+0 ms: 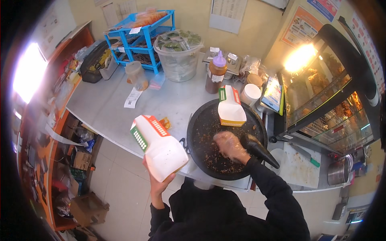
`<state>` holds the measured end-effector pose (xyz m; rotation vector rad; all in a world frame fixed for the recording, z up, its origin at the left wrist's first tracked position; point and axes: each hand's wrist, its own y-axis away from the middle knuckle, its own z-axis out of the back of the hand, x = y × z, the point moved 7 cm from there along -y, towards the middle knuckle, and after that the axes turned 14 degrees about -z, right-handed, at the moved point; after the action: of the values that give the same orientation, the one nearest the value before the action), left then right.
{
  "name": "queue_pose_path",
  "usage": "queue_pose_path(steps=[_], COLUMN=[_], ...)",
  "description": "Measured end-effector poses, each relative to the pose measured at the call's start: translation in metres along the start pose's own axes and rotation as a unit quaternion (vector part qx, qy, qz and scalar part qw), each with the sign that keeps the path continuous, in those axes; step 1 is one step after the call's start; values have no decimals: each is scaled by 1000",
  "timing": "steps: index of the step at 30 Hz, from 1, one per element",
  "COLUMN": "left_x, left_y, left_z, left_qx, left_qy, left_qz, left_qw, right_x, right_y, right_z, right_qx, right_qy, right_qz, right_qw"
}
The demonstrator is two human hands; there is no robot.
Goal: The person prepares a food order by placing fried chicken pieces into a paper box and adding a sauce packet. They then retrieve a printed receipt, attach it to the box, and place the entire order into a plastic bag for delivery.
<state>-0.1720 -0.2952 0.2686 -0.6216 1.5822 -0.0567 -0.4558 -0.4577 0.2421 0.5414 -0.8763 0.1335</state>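
My left hand (161,184) grips a white paper takeaway box (161,150) from below, tilted in the air at the table's front edge. My right hand (230,145), in a clear plastic glove, is over a wide dark stone mortar (208,119) strewn with brown crumbs. Its fingers are curled, and whether they hold anything is hidden. A dark stone pestle (267,155) lies at the mortar's right side, close to my right wrist. Toward the far rim, a second paper box (231,112) rests on the mortar, its white inside showing.
Behind the mortar stand a squeeze bottle (215,75) of brown sauce and a white tub (251,93). A knife (304,153) lies on the cutting board (294,170), before a lit food display case (319,114). Farther left are a clear bucket (179,67) and a blue rack (147,36).
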Motion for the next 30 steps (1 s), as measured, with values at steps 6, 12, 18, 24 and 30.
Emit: queue_pose_path(steps=[6, 12, 18, 24, 30], left_x=[-6, 5, 19, 45, 31], left_y=[-27, -36, -43, -37, -36], left_z=[-60, -107, -93, -26, 6], left_qx=[160, 120, 65, -8, -23], left_qy=[-146, -7, 26, -75, -123], left_qz=[-91, -18, -12, -79, -79], left_qw=[972, 993, 997, 994, 989], right_x=[49, 174, 171, 142, 42], right_y=[35, 66, 74, 57, 12], right_z=[29, 15, -4, 52, -19], right_qx=[87, -131, 4, -138, -26], right_qy=[-420, 7, 142, 57, 261], right_qz=[-3, 310, 295, 225, 162], right_qw=[903, 942, 945, 963, 951])
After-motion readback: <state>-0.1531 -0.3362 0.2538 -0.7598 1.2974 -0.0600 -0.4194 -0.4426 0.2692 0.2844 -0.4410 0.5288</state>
